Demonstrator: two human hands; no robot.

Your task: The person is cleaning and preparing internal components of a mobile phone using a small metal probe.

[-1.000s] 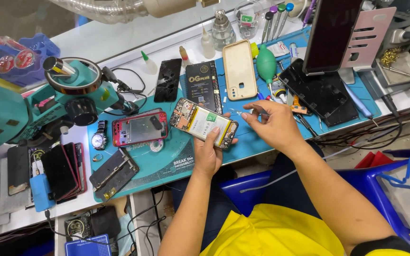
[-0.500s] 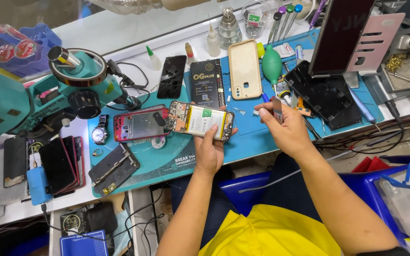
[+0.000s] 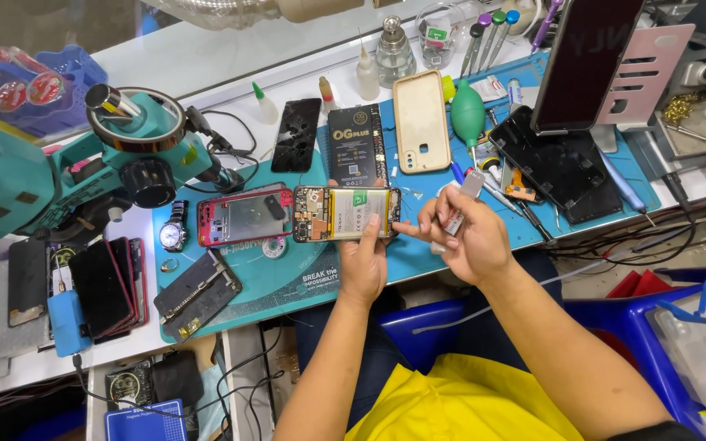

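— Over the blue mat (image 3: 304, 282) from the head camera: how many phones do you count?

— One opened phone (image 3: 345, 214) in play, back off, flat battery and circuit board showing. The left hand (image 3: 364, 265) grips its lower edge, thumb pressed on the battery. Just left lies one red phone frame (image 3: 243, 219), touching it.

— And the right hand (image 3: 463, 237)?

— Pinched around a small grey tool (image 3: 466, 192), forefinger stretched to the phone's right end.

— Around them?

— One black battery pack (image 3: 351, 147), one cracked black screen (image 3: 296, 135), one beige soft case (image 3: 421, 121), one green rubber blower (image 3: 467, 114), all on the desk beyond. One round wristwatch (image 3: 173, 234) sits left of the red frame, one teal microscope (image 3: 51, 175) further left. A dark tablet (image 3: 583, 61) leans on a pink stand, upper right.
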